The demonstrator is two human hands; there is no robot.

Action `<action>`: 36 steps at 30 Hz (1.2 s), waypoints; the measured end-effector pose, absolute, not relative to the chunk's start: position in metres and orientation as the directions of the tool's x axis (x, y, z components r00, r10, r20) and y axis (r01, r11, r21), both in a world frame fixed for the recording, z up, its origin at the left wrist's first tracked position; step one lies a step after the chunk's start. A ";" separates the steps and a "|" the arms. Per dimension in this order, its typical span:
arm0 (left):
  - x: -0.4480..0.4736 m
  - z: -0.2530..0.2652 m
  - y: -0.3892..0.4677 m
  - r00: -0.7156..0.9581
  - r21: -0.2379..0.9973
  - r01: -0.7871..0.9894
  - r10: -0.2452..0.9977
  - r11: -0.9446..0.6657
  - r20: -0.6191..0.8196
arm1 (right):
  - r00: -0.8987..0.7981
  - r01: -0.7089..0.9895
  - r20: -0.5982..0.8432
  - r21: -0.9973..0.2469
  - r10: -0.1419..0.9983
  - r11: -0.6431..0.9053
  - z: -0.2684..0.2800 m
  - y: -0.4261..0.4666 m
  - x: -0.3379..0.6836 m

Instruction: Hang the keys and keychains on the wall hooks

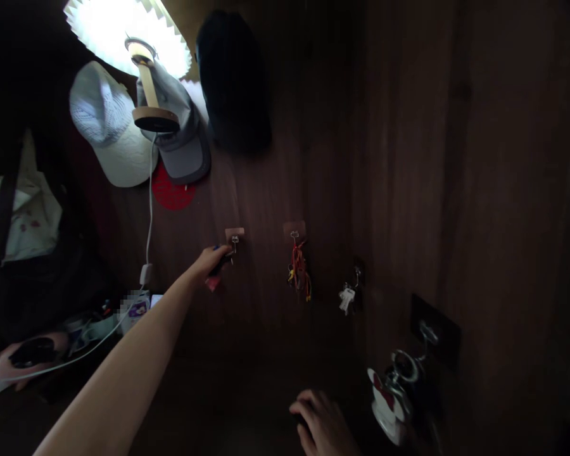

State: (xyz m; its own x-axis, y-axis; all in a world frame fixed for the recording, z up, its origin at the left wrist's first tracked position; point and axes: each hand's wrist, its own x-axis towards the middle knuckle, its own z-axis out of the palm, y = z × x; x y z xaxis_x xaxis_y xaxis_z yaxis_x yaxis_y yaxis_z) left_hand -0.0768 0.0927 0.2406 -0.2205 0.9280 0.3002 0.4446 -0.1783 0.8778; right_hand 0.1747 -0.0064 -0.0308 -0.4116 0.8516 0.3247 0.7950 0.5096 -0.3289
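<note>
My left hand is stretched out to the wooden wall and closed round a small dark item with a red end. Its fingers are right beside a metal hook on an adhesive pad; whether the item hangs on the hook I cannot tell. Low in the view, my right hand has its fingers curled in, with something dark between thumb and fingers that is too dim to name. Between the hands, a bunch of red and yellow cords hangs on a second hook.
Keys hang on a hook farther right, then a larger key ring with white and red charms. Up left are a lit pleated lamp, a white cap, a grey cap and a black cap. A white cord runs down.
</note>
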 end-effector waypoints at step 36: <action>0.124 0.172 0.115 -0.410 0.692 0.711 0.724 -0.128 0.554 | -0.342 0.756 0.321 -0.465 0.883 0.461 -0.023 -0.019 0.173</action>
State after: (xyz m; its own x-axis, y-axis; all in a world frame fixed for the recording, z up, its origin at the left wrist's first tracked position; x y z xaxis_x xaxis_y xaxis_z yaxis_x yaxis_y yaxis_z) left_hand 0.1240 0.1151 0.1721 -0.4097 0.7244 0.5544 0.7108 -0.1275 0.6918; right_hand 0.1732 -0.0191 -0.0226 -0.3417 0.8832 0.3212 0.7556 0.4614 -0.4650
